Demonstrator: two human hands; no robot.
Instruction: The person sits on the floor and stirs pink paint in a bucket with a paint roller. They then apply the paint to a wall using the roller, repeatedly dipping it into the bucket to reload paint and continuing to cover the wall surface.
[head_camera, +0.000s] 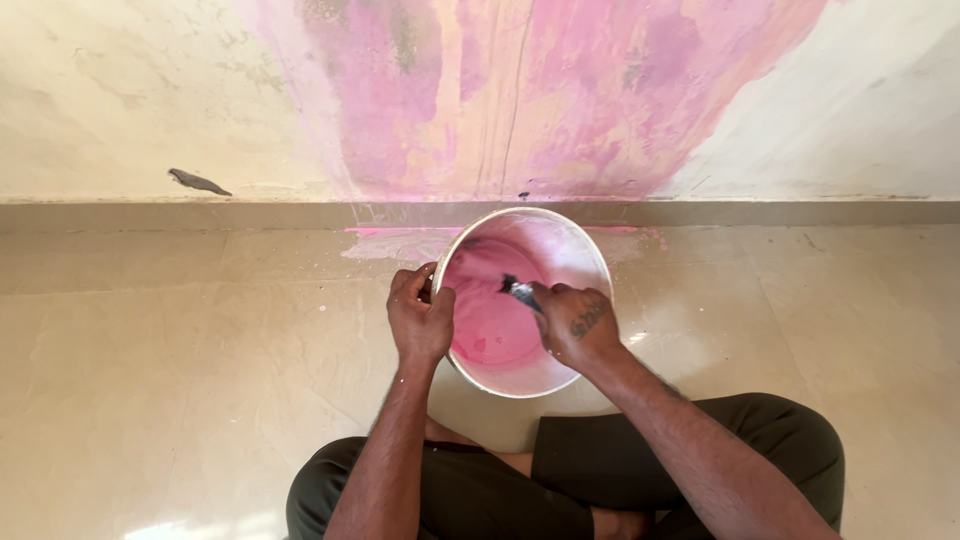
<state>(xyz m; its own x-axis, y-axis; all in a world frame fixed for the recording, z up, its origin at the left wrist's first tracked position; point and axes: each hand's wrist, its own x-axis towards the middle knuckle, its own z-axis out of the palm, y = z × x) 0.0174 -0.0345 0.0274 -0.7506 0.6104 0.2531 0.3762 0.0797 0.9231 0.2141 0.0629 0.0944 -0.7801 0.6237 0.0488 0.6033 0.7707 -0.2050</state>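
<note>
- Head view: a round white plastic bucket (560, 375) with pink paint inside stands on the glossy beige tiled floor (170, 380), just in front of the person's crossed legs in dark trousers (480, 490) and close to the foot of the wall.
- The left hand (420, 318) is closed over the bucket's left rim, fingers curled on the edge — it sits on the near-left side of the bucket.
- The right hand (575, 325) reaches over the bucket's right side, clenched on a small dark-handled paintbrush (520, 291); the brush tip points inward, over the pink paint, toward the bucket's middle.
- The two hands are apart, with the bucket's open mouth between them.
- Behind the bucket, the cream plaster wall (120, 90) carries a broad pink paint patch (540, 90) — pink smears also mark the floor at its base.
</note>
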